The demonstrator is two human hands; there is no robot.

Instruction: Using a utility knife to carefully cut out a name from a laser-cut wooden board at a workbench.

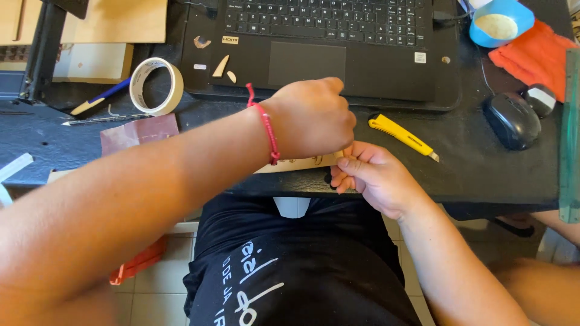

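My left hand (311, 118), with a red string bracelet on its wrist, is closed over a thin pale wooden piece (302, 162) that lies at the front edge of the black desk (471, 175). My right hand (371, 175) pinches the right end of the same wooden piece with closed fingers. Most of the piece is hidden under my left hand. A yellow utility knife (402, 137) lies on the desk just right of both hands, untouched.
A black laptop (320, 48) sits behind the hands with small wooden offcuts (222, 67) on it. A masking tape roll (157, 86), a pencil, sandpaper (138, 133), a black mouse (512, 121), a blue bowl (500, 23), an orange cloth and a green ruler (570, 136) surround them.
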